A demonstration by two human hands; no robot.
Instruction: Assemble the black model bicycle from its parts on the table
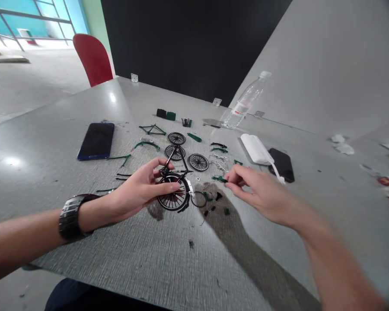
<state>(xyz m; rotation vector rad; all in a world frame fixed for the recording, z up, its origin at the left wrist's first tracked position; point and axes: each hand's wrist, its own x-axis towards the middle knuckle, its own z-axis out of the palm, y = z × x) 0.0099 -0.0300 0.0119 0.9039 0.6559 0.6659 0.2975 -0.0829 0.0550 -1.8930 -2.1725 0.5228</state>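
My left hand (142, 188) grips a half-built model bike (175, 185), fingers closed over its black wheel and frame, just above the table (149, 259). My right hand (257, 192) pinches a small green part (220, 178) at its fingertips, right of the bike. Loose wheels (198, 162) and green pieces lie just beyond. Phone (96, 140) far left, bottle (244, 103) far right, white charger (256, 149) near it.

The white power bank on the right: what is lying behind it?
Behind the white power bank lies a black phone, flat on the table. The phone's near-left edge is covered, so contact cannot be judged.
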